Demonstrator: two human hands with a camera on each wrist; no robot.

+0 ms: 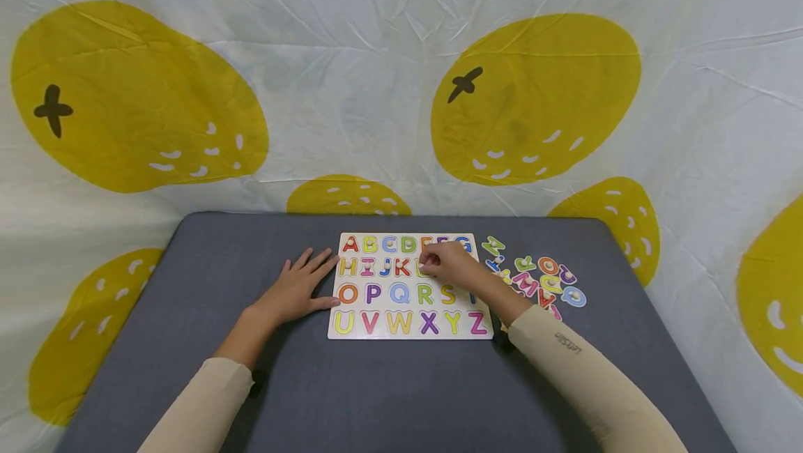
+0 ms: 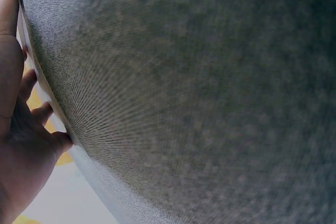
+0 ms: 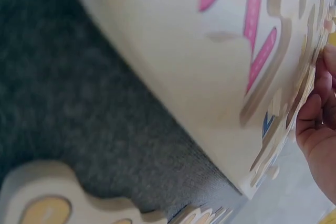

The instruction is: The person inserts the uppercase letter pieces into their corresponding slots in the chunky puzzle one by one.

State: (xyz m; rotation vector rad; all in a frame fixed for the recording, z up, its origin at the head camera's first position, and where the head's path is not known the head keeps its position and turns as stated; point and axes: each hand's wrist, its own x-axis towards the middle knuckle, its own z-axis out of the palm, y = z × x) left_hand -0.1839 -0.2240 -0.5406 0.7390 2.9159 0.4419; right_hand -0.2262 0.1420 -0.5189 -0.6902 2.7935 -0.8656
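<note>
A wooden alphabet puzzle board (image 1: pixel 384 307) lies flat on the dark table. Small knobs stand on letters in its top two rows, such as the A and the K (image 1: pixel 401 267). My left hand (image 1: pixel 295 293) rests with fingers spread, its thumb and a fingertip touching the board's left edge. Over the second row, just right of the K, my right hand (image 1: pixel 453 265) has its thumb and fingers pinched together at a yellow letter piece (image 1: pixel 420 271), mostly hidden beneath them. In the right wrist view the curled fingers (image 3: pixel 310 109) are low over the board.
Loose letter pieces lie in a pile right of the board, among them an orange O (image 1: pixel 548 266), a blue Q (image 1: pixel 574 296) and a pink M (image 1: pixel 525 283). The dark grey table (image 1: pixel 389 397) meets a fruit-printed cloth (image 1: pixel 351 111) at the back.
</note>
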